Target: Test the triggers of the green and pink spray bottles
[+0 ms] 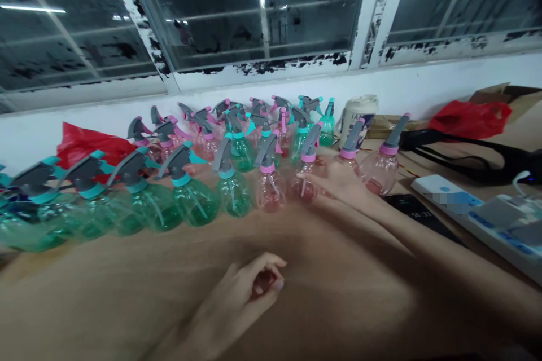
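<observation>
Fingers of my right hand lie round the body of a pink spray bottle, one digit across its front; the far fingers are partly hidden. Beside that hand stand two more pink spray bottles, one partly covered by it and one at the row's right end. My left hand is over the bare table in front, loosely curled, with a gap between thumb and fingers and nothing in it. Left of the held bottle are another pink spray bottle and several green ones with grey trigger heads.
Behind the front row, more pink and green spray bottles crowd the wall. Red plastic bags lie at both sides. A paper cup, black strap, phone and power strip are on the right.
</observation>
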`<state>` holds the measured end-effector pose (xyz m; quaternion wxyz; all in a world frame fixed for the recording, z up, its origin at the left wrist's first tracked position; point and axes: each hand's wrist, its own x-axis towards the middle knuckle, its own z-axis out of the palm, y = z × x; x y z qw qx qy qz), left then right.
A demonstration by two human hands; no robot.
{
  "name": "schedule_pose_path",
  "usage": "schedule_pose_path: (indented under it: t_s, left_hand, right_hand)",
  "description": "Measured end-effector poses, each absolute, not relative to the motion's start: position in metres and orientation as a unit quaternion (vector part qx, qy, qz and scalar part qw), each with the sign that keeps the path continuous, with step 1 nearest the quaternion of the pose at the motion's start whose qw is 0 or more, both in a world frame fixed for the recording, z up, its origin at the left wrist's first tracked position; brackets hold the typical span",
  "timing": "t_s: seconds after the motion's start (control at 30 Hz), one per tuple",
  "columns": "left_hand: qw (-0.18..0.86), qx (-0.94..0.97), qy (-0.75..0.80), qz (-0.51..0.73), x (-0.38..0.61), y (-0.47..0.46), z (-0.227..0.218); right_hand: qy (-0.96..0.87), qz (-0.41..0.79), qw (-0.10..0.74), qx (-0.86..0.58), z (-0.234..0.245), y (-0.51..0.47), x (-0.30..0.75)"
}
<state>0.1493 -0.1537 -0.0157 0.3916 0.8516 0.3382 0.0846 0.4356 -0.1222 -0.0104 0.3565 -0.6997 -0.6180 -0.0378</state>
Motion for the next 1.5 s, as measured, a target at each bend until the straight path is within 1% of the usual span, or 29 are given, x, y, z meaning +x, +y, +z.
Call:
schedule_pose_path:
  t_s: [0.13,0.27,0.47,0.57,0.6,0.7,0.77,0.9,1.03,1.13,1.3,1.5]
  left_hand:
    - [0.403,0.851,0.328,0.08,0.151,-0.155,-0.015]
    - [0.411,0.844,0.33,0.099,0.157,-0.151,-0.013]
    - [0.408,0.824,0.322,0.225,0.174,-0.133,0.003]
    - [0.401,0.829,0.294,0.257,0.183,-0.129,0.015]
    - [0.398,0.83,0.288,0.262,0.185,-0.129,0.019]
    - [0.389,0.832,0.273,0.286,0.188,-0.132,0.026]
    - [0.394,0.824,0.261,0.313,0.187,-0.132,0.026]
    - [0.409,0.793,0.258,0.372,0.179,-0.129,0.016]
    - [0.343,0.79,0.308,0.404,0.171,-0.121,0.009]
    - [0.319,0.795,0.315,0.409,0.171,-0.116,0.008]
    - [0.302,0.808,0.31,0.4,0.182,-0.109,0.008]
    - [0.282,0.817,0.303,0.401,0.189,-0.099,0.009]
  right_hand:
    - [-0.611,-0.016,0.341,-0.714,-0.011,-0.129,0.436]
    - [-0.624,-0.012,0.326,-0.71,-0.008,-0.157,0.434]
    - [-0.667,-0.023,0.26,-0.698,-0.003,-0.202,0.41]
    - [-0.681,-0.014,0.228,-0.696,0.002,-0.213,0.384]
    - [-0.688,0.007,0.231,-0.688,0.003,-0.214,0.375]
    - [-0.719,0.08,0.277,-0.632,0.002,-0.213,0.348]
    - [-0.735,0.096,0.296,-0.602,-0.002,-0.209,0.334]
    - [-0.746,0.066,0.311,-0.585,-0.011,-0.198,0.321]
    - [-0.755,0.081,0.321,-0.566,-0.024,-0.192,0.335]
    - [-0.758,0.076,0.327,-0.559,-0.041,-0.19,0.359]
    - [-0.736,0.072,0.323,-0.591,-0.069,-0.19,0.394]
    - [-0.746,0.058,0.297,-0.593,-0.088,-0.189,0.399]
